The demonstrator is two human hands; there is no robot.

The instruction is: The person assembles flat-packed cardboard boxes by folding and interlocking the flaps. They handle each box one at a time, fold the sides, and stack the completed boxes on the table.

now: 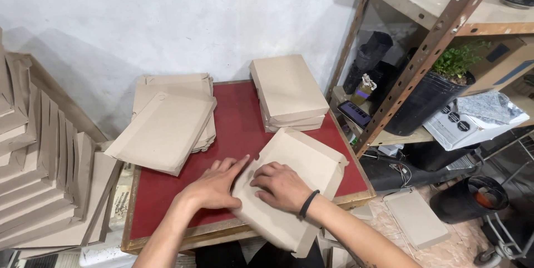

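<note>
A flat brown cardboard box blank (300,179) lies at the front right of a red-topped table (245,123), partly over the front edge. My left hand (214,187) presses flat on the blank's left edge, fingers stretched toward the right. My right hand (281,185), with a black band on the wrist, presses down on the blank's middle with its fingers bent. A loose pile of unfolded blanks (167,123) sits at the table's back left. A stack of folded flat boxes (288,91) stands at the back right.
Many more cardboard blanks (39,179) lean in rows at the left. A metal shelf rack (423,51) at the right holds a potted plant (445,84) and small items. One folded box (417,218) lies on the floor by a black bucket (473,198).
</note>
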